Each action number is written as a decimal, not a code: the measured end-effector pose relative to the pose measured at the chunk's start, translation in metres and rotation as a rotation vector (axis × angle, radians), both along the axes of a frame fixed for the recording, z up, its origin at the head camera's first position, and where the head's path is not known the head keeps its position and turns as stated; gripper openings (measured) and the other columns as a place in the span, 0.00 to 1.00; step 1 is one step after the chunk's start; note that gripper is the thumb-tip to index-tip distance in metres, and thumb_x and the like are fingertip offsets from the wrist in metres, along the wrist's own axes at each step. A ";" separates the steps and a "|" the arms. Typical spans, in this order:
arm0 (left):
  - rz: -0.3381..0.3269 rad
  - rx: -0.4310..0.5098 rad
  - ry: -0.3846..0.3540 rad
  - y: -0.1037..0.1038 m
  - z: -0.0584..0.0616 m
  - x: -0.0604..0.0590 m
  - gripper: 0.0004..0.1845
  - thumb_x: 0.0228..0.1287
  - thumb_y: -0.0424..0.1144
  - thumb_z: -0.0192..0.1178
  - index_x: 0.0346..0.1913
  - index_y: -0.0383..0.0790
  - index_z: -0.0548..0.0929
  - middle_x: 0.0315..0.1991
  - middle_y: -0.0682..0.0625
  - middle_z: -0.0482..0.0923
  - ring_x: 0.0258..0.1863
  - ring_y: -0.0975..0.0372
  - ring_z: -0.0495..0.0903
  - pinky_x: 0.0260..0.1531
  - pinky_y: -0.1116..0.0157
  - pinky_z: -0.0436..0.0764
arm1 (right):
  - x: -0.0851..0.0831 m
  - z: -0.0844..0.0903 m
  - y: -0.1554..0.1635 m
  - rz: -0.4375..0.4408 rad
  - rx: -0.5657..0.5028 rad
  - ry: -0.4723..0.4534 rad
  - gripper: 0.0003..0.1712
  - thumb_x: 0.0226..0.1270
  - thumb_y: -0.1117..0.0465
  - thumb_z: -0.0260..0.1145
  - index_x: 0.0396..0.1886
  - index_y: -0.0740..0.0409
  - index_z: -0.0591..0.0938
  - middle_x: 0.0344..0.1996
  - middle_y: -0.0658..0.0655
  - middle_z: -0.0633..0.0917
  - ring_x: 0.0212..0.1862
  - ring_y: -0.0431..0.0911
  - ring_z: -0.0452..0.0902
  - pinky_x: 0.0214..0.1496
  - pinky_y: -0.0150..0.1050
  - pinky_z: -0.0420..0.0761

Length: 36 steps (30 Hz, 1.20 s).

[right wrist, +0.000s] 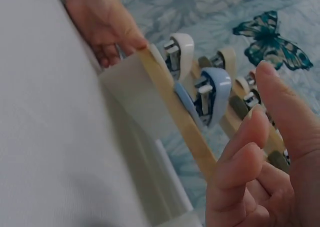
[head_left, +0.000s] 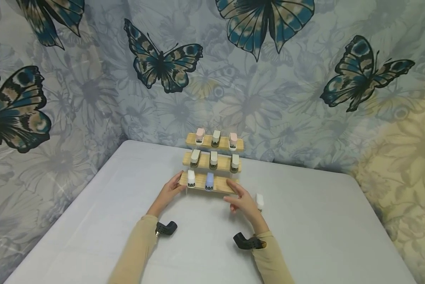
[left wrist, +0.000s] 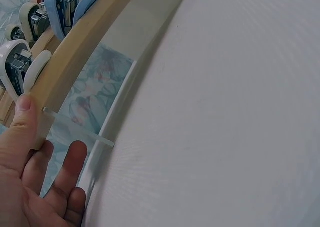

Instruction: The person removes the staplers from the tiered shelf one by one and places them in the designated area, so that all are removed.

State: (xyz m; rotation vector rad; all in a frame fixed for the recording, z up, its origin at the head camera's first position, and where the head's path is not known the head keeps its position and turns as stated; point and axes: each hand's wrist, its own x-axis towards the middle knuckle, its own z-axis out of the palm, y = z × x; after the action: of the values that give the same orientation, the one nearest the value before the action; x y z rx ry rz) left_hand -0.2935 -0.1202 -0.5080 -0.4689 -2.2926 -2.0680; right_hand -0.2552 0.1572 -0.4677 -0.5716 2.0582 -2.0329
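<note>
Butterfly-print cloth (head_left: 262, 94) behind; white table (head_left: 322, 236); lone white stapler (head_left: 259, 201).

Three stepped light-wood shelves (head_left: 220, 184) hold small plastic staplers: three on the top shelf, two pale pink (head_left: 199, 136) and one cream, three cream or grey-white ones (head_left: 214, 158) on the middle shelf, and two on the lowest shelf, one white (head_left: 191, 178) and one pale blue (head_left: 209, 181). One more small white stapler (head_left: 259, 201) stands on the grey table (head_left: 322, 228), making nine in all. Two hands are in view, the left hand (head_left: 167, 194) and the right hand (head_left: 243, 202), each with one black wrist-worn camera (head_left: 166, 228).
</note>
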 end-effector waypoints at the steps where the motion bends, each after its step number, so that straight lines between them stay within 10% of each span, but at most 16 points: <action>1: 0.009 -0.005 -0.003 0.000 0.000 0.000 0.32 0.47 0.44 0.55 0.57 0.48 0.56 0.56 0.49 0.52 0.43 0.60 0.66 0.41 0.67 0.66 | -0.001 0.000 -0.003 0.020 0.003 -0.014 0.36 0.49 0.62 0.58 0.58 0.54 0.53 0.56 0.53 0.53 0.11 0.42 0.65 0.10 0.36 0.68; 17: 0.018 -0.027 -0.035 0.002 -0.002 0.000 0.31 0.47 0.46 0.54 0.56 0.56 0.55 0.56 0.53 0.52 0.42 0.62 0.67 0.41 0.67 0.66 | -0.017 0.047 -0.033 0.090 0.084 -0.254 0.42 0.48 0.60 0.59 0.58 0.58 0.46 0.58 0.55 0.47 0.17 0.47 0.68 0.24 0.46 0.71; 36: -0.001 -0.012 -0.002 0.000 -0.002 -0.002 0.33 0.48 0.45 0.54 0.58 0.45 0.53 0.56 0.51 0.50 0.46 0.61 0.64 0.42 0.68 0.64 | -0.034 0.032 -0.055 0.041 0.084 -0.211 0.41 0.44 0.58 0.62 0.57 0.57 0.52 0.55 0.60 0.54 0.12 0.40 0.65 0.12 0.33 0.70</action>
State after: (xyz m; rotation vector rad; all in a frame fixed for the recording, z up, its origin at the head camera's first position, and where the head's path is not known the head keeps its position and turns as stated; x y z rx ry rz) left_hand -0.2953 -0.1202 -0.5096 -0.4687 -2.3068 -2.0573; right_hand -0.2897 0.1024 -0.4358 -0.3634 1.9802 -1.8843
